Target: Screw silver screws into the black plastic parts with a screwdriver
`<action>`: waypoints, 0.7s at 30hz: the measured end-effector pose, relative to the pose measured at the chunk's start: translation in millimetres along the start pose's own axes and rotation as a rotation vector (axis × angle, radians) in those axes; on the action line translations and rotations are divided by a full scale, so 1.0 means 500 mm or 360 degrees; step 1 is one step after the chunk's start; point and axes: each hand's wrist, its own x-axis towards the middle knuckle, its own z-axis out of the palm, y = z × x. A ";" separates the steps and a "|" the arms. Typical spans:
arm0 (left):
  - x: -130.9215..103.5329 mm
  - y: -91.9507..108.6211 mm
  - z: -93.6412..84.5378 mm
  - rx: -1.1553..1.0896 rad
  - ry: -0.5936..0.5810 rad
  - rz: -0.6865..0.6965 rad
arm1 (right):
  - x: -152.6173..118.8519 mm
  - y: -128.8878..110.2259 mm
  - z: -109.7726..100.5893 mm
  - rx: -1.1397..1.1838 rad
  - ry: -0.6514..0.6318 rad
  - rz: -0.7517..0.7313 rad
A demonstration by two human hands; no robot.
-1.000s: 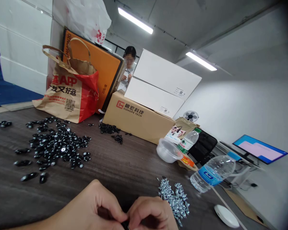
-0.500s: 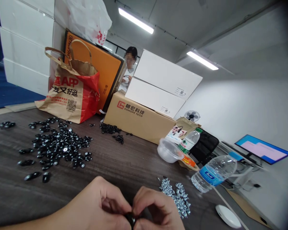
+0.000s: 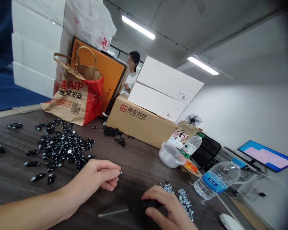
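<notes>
My left hand [image 3: 102,174] is raised over the dark table, thumb and fingers pinched on a small silvery screw [image 3: 120,172] whose end pokes out at the fingertips. My right hand [image 3: 164,206] is wrapped round the black handle of a screwdriver [image 3: 114,213]; its metal shaft points left, below my left hand. To the left lies a large heap of small black parts [image 3: 62,143] with pale metal spots. A pile of silvery screws [image 3: 185,201] sits just beyond and beside my right hand, which partly covers it.
At the back stand a paper bag [image 3: 74,99], an orange box [image 3: 110,76] and a brown carton [image 3: 141,123] under white boxes [image 3: 165,80]. On the right are a clear bowl [image 3: 171,156], a water bottle [image 3: 212,182] and a white object [image 3: 229,221]. A person [image 3: 132,76] is behind the boxes.
My hands have parted from the dark item they pinched together. My left hand moved up and left and now pinches a screw; my right now grips a screwdriver. The view has shifted slightly.
</notes>
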 end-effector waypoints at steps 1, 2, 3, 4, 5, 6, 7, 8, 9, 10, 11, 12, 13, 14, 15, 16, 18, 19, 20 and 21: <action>0.003 -0.003 -0.001 0.0000 -0.0012 0.0009 | -0.007 0.006 -0.011 0.0088 0.0130 0.0074; 0.007 -0.006 -0.002 0.0005 -0.0024 0.0025 | -0.013 0.011 -0.021 0.0190 0.0264 0.0133; 0.009 -0.008 -0.003 0.0009 -0.0036 0.0037 | -0.018 0.017 -0.029 0.0304 0.0392 0.0163; 0.011 -0.009 -0.003 0.0011 -0.0051 0.0055 | -0.021 0.021 -0.036 0.0407 0.0522 0.0170; 0.011 -0.009 -0.003 0.0014 -0.0067 0.0069 | -0.022 0.023 -0.039 0.0478 0.0650 0.0157; 0.011 -0.008 -0.002 0.0020 -0.0081 0.0075 | -0.023 0.022 -0.039 0.0498 0.0774 0.0134; 0.010 -0.006 -0.001 0.0025 -0.0090 0.0082 | -0.022 0.020 -0.038 0.0466 0.0881 0.0108; 0.008 -0.004 0.000 0.0030 -0.0099 0.0092 | -0.021 0.017 -0.035 0.0397 0.0956 0.0078; 0.006 -0.003 0.001 0.0035 -0.0106 0.0103 | -0.019 0.012 -0.031 0.0314 0.0996 0.0043; 0.004 -0.002 0.002 0.0035 -0.0109 0.0117 | -0.018 0.007 -0.027 0.0238 0.1018 -0.0004; 0.002 -0.002 0.002 0.0028 -0.0112 0.0125 | -0.017 0.002 -0.023 0.0182 0.1029 -0.0050; 0.001 -0.002 0.003 0.0015 -0.0117 0.0136 | -0.016 -0.001 -0.021 0.0150 0.1036 -0.0093; 0.001 -0.003 0.003 0.0000 -0.0125 0.0145 | -0.015 -0.004 -0.020 0.0134 0.1040 -0.0127; 0.001 -0.005 0.003 -0.0014 -0.0133 0.0150 | -0.015 -0.006 -0.019 0.0128 0.1041 -0.0146; 0.001 -0.006 0.003 -0.0023 -0.0139 0.0154 | -0.014 -0.008 -0.020 0.0127 0.1033 -0.0152; 0.001 -0.007 0.003 -0.0025 -0.0146 0.0159 | -0.013 -0.008 -0.021 0.0127 0.1021 -0.0148; 0.001 -0.008 0.003 -0.0014 -0.0159 0.0171 | -0.011 -0.009 -0.022 0.0134 0.1001 -0.0148; 0.001 -0.008 0.004 -0.0010 -0.0162 0.0176 | -0.010 -0.008 -0.023 0.0139 0.0992 -0.0148; 0.001 -0.008 0.004 -0.0010 -0.0163 0.0179 | -0.009 -0.008 -0.023 0.0143 0.0986 -0.0150; 0.002 -0.008 0.005 -0.0013 -0.0164 0.0180 | -0.008 -0.008 -0.023 0.0148 0.0979 -0.0145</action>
